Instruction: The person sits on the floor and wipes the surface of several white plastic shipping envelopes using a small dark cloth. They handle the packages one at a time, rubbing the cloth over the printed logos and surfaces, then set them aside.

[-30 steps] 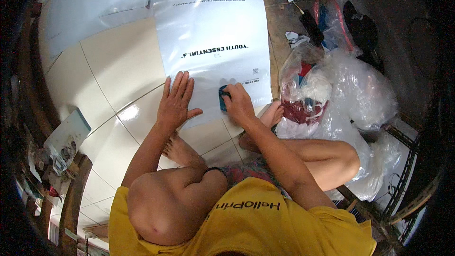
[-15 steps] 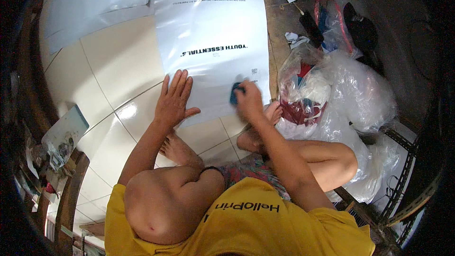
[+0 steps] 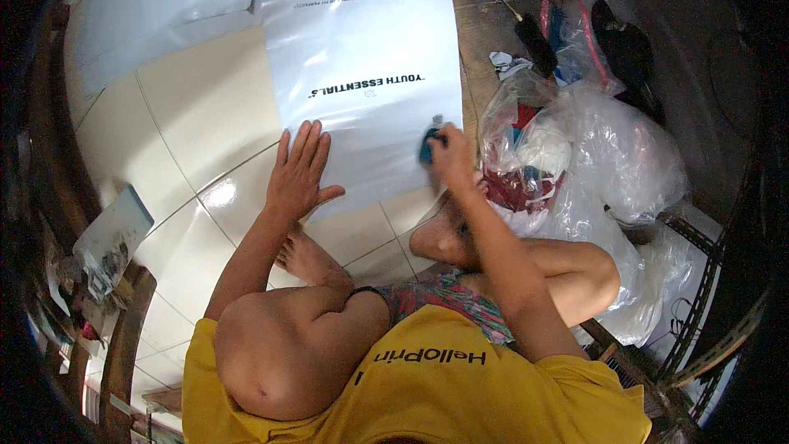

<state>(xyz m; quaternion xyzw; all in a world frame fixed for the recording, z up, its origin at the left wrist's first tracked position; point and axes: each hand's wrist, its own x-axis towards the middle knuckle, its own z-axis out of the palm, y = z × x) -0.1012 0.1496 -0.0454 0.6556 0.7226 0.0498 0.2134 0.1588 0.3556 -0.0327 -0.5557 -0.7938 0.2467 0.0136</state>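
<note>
Glossy white poly mailer (image 3: pixel 362 74) on tiled floor (image 3: pixel 189 115). Left hand (image 3: pixel 297 173) flat, fingers spread, near edge. Right hand (image 3: pixel 450 152) clenched around small blue object (image 3: pixel 426 146), possibly tape dispenser, at near-right corner.

My right hand (image 3: pixel 450 152) has slid the small blue tool (image 3: pixel 426 148) along the near edge of the white plastic mailer bag (image 3: pixel 362 74); a second ago it sat near the middle of that edge, close to my left hand (image 3: pixel 297 173); half a second ago it was further right; now it is at the bag's right corner, well apart from my left hand; my right forearm has swung outward with it, toward the heap of clear plastic bags (image 3: pixel 575 156).
</note>
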